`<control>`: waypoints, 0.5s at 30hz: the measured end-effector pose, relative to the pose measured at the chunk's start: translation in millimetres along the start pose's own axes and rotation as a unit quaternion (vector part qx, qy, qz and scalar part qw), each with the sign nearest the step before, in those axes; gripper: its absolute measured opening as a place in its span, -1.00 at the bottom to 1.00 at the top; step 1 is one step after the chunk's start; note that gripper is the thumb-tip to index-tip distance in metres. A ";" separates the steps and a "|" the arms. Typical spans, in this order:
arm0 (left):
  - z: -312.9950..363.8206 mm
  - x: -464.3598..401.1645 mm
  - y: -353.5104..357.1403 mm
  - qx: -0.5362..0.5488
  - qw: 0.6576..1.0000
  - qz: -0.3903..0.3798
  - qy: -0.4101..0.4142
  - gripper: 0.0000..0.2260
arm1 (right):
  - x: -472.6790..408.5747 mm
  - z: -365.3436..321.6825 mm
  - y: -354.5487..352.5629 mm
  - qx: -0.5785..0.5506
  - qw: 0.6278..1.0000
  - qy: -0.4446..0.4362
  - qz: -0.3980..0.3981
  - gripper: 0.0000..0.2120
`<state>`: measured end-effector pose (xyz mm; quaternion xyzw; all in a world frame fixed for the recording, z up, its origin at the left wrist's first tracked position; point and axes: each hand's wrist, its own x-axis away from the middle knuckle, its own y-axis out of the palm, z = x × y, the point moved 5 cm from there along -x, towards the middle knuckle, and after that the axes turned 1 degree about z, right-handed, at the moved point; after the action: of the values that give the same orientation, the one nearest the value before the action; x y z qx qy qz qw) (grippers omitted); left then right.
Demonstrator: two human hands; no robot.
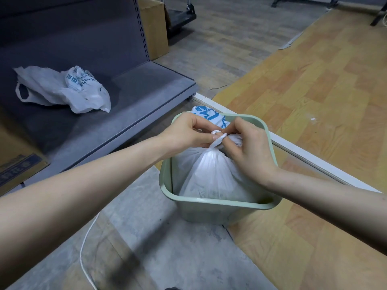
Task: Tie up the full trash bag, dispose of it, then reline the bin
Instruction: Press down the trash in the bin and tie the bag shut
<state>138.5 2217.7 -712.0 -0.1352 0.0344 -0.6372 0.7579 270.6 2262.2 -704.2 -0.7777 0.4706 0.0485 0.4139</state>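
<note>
1. Flooring of two kinds is seen: yellowish wood-pattern sheet to the right, grey worn boards and a bare concrete patch to the left and front, divided by a pale strip running diagonally.
2. Bin, pale green, squarish with rounded corners, is stood upright on the floor where the concrete patch meets the wood-pattern sheet.
3. Trash bag, white and translucent, is seated inside the bin; its neck is gathered into a twisted knot above the rim, and a flap with blue print shows at the far side of the bin.
4. Left hand is held over the far left part of the bin; its fingers are curled and pinched on a strand of the bag's neck, which is looped around one fingertip.
5. Right hand is held over the far right part of the bin; its fingers are bent and pressed together on the other twisted strand at the knot.
6. Shelf unit, dark grey metal with a perforated upright, is placed on the floor to the left of the bin.
7. Spare plastic bag, white with blue print, is laid crumpled on the shelf's base deck, well apart from the bin.
8. Cardboard boxes are noted: one behind the shelf upright, one at the left edge of the view.
9. White cable is trailed across the concrete near the front.
</note>
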 end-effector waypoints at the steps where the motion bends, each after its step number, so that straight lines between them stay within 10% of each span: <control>1: 0.9 0.1 -2.2 -0.019 1.000 0.015 0.013 -0.86 | -0.7 0.4 0.2 -0.006 1.000 0.002 -0.004 -0.94; 15: 3.0 3.3 -3.7 -0.117 0.986 0.052 0.111 -0.91 | 2.2 6.7 -6.9 -0.020 0.993 0.000 -0.114 -0.82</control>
<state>136.2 2214.4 -707.7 -0.1493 0.1991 -0.5996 0.7606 279.2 2266.7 -705.5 -0.8343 0.3779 0.0102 0.4013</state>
